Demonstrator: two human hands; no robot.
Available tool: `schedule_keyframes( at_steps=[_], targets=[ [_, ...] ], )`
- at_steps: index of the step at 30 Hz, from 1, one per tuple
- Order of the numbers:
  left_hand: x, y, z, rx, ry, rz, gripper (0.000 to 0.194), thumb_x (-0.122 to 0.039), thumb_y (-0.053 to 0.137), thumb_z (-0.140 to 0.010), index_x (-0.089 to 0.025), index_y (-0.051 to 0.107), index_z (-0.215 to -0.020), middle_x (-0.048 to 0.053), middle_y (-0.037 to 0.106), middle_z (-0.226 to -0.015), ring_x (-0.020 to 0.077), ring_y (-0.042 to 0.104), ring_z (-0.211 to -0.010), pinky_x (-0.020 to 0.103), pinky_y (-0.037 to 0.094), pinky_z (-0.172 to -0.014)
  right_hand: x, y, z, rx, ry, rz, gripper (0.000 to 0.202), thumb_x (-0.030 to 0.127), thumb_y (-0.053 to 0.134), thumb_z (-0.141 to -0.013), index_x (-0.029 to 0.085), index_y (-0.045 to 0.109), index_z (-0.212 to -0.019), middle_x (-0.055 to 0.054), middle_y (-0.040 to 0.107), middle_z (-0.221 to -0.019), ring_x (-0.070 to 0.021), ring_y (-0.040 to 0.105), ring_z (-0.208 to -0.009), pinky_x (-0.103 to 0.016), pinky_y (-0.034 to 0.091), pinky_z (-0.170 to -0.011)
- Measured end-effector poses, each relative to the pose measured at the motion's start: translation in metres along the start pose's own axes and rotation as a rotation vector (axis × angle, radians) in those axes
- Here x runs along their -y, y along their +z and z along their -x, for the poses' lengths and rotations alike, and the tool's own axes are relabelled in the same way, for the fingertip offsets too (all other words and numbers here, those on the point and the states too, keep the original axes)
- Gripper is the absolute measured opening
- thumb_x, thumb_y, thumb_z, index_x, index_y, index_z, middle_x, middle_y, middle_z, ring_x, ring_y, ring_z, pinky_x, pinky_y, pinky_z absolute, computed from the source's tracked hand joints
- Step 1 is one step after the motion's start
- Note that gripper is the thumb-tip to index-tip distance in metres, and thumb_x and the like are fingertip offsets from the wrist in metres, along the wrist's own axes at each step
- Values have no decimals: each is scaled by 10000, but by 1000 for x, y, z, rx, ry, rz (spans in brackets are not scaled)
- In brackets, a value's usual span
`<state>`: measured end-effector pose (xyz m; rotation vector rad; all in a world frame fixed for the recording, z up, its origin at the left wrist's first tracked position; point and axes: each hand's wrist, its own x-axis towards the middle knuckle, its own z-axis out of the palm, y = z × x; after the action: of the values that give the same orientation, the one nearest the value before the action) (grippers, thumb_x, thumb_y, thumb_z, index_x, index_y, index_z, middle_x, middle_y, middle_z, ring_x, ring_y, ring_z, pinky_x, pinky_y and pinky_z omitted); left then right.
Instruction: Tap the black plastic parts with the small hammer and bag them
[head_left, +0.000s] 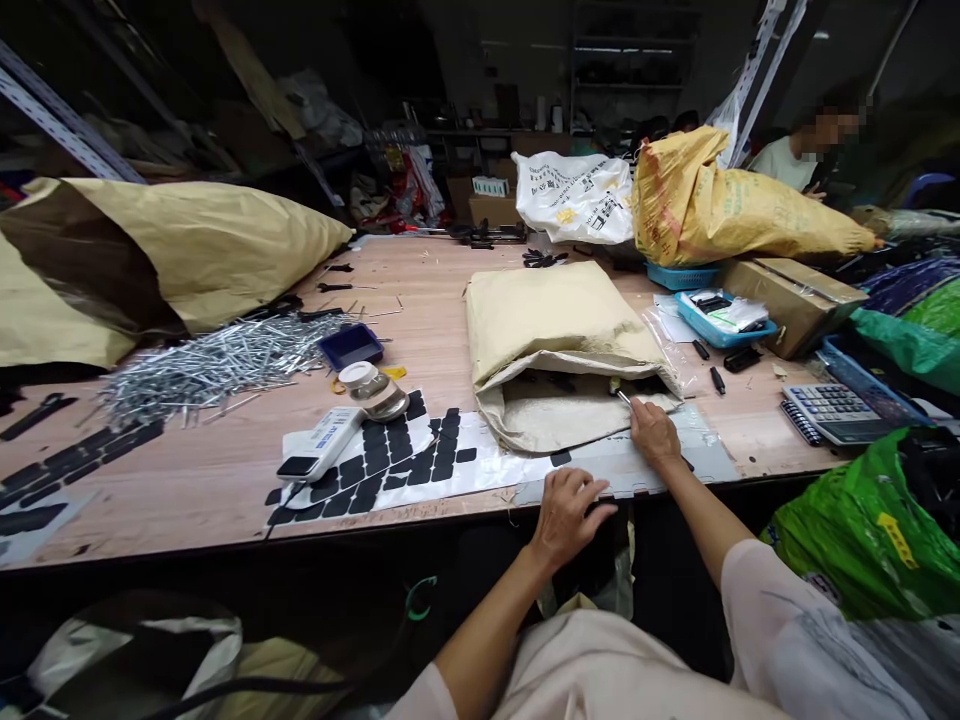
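A large beige paper sack (551,310) lies on the wooden table, its open mouth facing me, with dark items partly visible inside. My right hand (655,432) is at the right side of the mouth, its fingers closed round a thin metal rod (623,398) that points into the sack. My left hand (568,512) is over the table's front edge, fingers apart, holding nothing. Just beyond it, a small black pad (560,458) rests on the white sheet (487,470).
Left of the sack are a pile of metal rods (217,365), a blue tray (351,346), a jar (375,392) and black pads (367,465). On the right are a calculator (840,412), blue baskets (724,325) and a green bag (862,530). A person (787,155) sits behind.
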<state>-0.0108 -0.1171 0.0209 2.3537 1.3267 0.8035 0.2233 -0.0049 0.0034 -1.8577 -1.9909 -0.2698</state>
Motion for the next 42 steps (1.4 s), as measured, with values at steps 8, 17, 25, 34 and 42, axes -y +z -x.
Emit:
schedule_keyframes(
  at_steps=[8, 17, 25, 34, 42],
  targets=[
    [66, -21, -161, 5, -380, -285, 323, -258, 539, -963, -289, 676, -1254, 117, 588, -1201, 298, 471, -1179, 416, 371, -989, 0, 2, 1, 15, -2, 27, 351, 187, 396, -1006, 131, 642, -1250, -127, 669, -944, -246, 556, -873, -325, 416, -779],
    [72, -16, -165, 107, -292, -259, 167, -316, 663, -904, -275, 709, -1059, 98, 613, -1145, 313, 433, -1213, 441, 316, -1029, 0, 5, 0, 46, 25, 14, 373, 195, 384, -1011, 129, 633, -1281, -141, 666, -962, -260, 553, -884, -340, 426, -777],
    [64, 16, -122, 56, -378, 43, 233, -363, 726, -859, -330, 751, -1088, 22, 662, -1046, 238, 503, -1123, 353, 373, -963, -1, -2, -2, 59, 75, -77, 351, 210, 436, -994, 155, 680, -1241, -122, 682, -952, -242, 583, -863, -324, 438, -783],
    [57, 10, -125, 9, -428, 89, 182, -348, 786, -806, -281, 728, -966, 10, 695, -1075, 234, 526, -1103, 354, 383, -960, 22, -32, 15, -23, 56, -333, 377, 288, 440, -991, 203, 693, -1257, -86, 704, -959, -226, 632, -876, -310, 481, -778],
    [57, 15, -125, 10, -430, 80, 141, -356, 754, -840, -283, 727, -958, 15, 669, -1081, 233, 504, -1124, 360, 370, -975, 36, -33, 40, -34, 41, -360, 387, 315, 426, -1006, 185, 710, -1235, -104, 721, -970, -234, 660, -906, -325, 516, -827]
  ],
)
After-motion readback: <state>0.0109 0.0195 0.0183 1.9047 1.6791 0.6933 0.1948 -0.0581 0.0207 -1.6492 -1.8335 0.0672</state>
